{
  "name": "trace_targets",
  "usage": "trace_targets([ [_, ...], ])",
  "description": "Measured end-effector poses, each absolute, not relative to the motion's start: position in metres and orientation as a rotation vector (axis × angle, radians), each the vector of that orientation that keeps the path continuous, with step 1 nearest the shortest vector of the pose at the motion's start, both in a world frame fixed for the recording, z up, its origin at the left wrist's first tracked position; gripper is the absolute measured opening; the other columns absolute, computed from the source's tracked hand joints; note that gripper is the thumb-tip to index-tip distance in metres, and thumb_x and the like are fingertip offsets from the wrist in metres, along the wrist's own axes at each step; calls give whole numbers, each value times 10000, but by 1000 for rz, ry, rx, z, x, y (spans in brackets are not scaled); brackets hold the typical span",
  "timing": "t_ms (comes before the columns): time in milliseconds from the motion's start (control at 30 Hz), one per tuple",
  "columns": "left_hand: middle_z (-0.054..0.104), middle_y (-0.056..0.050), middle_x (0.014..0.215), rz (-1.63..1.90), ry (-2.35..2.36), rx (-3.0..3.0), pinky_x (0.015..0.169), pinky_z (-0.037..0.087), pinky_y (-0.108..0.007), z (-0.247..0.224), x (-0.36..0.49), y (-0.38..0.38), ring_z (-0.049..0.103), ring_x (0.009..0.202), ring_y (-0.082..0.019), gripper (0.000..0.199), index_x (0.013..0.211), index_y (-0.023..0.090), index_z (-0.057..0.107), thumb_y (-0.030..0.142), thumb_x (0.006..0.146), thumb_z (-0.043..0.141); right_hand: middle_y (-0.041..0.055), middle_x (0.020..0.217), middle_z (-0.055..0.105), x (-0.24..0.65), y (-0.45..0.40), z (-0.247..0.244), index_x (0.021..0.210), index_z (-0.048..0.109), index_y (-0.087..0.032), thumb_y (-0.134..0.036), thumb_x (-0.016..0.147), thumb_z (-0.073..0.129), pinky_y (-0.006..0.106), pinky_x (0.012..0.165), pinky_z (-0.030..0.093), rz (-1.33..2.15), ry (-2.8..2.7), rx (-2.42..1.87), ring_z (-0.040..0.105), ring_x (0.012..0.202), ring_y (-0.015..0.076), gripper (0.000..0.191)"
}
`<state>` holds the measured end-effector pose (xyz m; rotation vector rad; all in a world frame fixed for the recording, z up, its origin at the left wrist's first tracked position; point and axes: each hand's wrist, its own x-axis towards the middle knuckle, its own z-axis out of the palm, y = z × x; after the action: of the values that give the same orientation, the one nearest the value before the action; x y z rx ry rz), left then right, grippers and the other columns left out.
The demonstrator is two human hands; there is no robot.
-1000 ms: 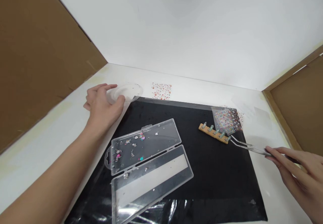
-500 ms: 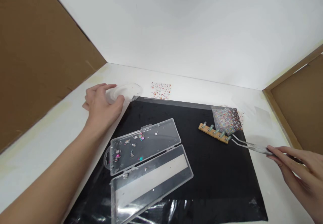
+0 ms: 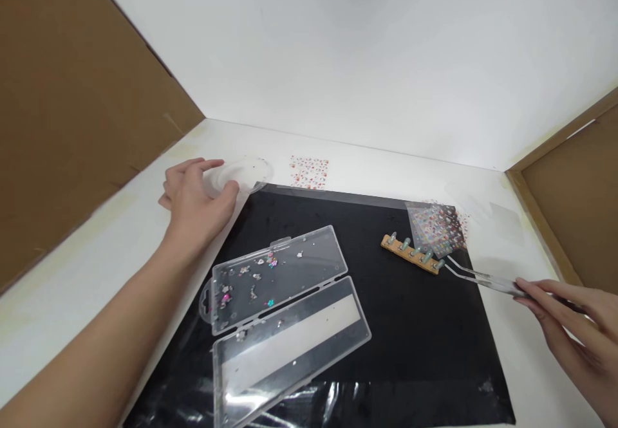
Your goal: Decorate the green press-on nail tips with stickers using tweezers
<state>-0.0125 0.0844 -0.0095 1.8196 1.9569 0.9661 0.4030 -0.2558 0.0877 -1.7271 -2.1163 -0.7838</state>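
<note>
Two bare hands are over the counter [image 3: 495, 344]. The left hand [image 3: 196, 203] grasps the dish [image 3: 253, 170] by its left side, thumb and fingers [image 3: 186, 169] spread about it, the rest of the dish reaching out to their right. The right hand [image 3: 579, 331] pinches the tweezers [image 3: 499, 284] by the back end between thumb and fingers; the prongs point away from them, parted, toward the strip [image 3: 403, 254] of nails [image 3: 405, 244]. That strip lies on the black mat [image 3: 415, 344], well apart from the fingers, its near end just beside the prongs. Sticker sheets [image 3: 434, 227] lie behind it; the open case [image 3: 290, 270] is between the forearms.
</note>
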Motion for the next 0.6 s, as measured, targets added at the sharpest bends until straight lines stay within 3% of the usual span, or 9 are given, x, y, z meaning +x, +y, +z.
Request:
trace_targets([
  [600, 519, -260, 1604, 1027, 1937, 1856, 1352, 237, -674, -17, -15, 90, 421, 1614, -402, 721, 1426, 142, 692, 485, 802, 578, -2, 998, 785, 408, -258, 85, 1692, 480, -458, -90, 1046, 731, 350, 792, 405, -775, -2151, -1710, 683, 742, 178, 785],
])
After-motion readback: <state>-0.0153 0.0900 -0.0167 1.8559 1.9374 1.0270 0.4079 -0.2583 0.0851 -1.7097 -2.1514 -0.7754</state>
